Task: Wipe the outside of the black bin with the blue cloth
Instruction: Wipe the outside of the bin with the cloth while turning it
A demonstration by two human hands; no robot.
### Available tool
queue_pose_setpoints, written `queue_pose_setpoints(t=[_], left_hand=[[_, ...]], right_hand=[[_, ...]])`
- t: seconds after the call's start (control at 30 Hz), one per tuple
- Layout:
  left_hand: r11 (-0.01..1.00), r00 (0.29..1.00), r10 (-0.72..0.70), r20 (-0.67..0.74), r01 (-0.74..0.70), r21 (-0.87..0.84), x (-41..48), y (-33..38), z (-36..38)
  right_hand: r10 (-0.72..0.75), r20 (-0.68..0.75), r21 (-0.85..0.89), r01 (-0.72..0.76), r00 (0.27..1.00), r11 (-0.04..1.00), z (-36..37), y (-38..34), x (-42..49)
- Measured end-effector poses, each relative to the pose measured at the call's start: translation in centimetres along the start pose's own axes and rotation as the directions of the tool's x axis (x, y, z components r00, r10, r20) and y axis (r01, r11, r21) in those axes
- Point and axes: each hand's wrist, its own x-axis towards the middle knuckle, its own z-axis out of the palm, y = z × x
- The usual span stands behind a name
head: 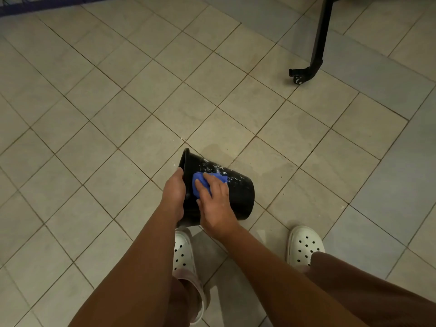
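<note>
The black bin [238, 192] is tipped on its side above the tiled floor, its open mouth facing left and its base to the right. White specks and smears dot its upper wall. My left hand [173, 193] grips the bin's rim, fingers curled over the edge. My right hand [215, 204] presses the folded blue cloth [200, 181] flat against the bin's outer wall near the rim, its fingers spread over the cloth. Part of the cloth is hidden under that hand.
Beige floor tiles [118, 102] spread all around. A black furniture leg with a caster [306, 72] stands at the upper right. My feet in white perforated clogs [304, 244] are just below the bin. A dark blue frame [35, 5] runs along the top left.
</note>
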Motion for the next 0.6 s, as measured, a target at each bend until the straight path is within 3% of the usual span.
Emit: queue_pose_setpoints(t=[0.17,0.23,0.33,0.4,0.6], left_hand=[[0.995,0.999,0.040,-0.036,-0.037,0.090,0.1,-0.2,0.0],[0.993,0.997,0.075,-0.030,-0.071,0.096,-0.1,0.0,0.3],[0.987,0.993,0.112,-0.023,-0.108,0.116,-0.5,-0.1,0.5],[0.979,0.989,0.145,-0.007,-0.143,0.142,-0.4,-0.2,0.5],[0.972,0.979,0.202,-0.014,-0.198,0.125,0.1,-0.7,0.5]], right_hand=[[-0.119,0.038,-0.136,0.123,0.992,0.983,-0.5,2.0,-0.3],[-0.046,0.012,-0.141,0.048,0.999,0.989,-0.2,2.8,-1.1],[0.195,-0.041,-0.087,-0.198,0.980,0.976,0.7,3.3,-3.0],[0.240,-0.053,-0.069,-0.244,0.969,0.967,1.3,2.9,-3.7],[-0.039,-0.012,-0.083,0.038,0.999,0.996,1.2,1.2,-2.0]])
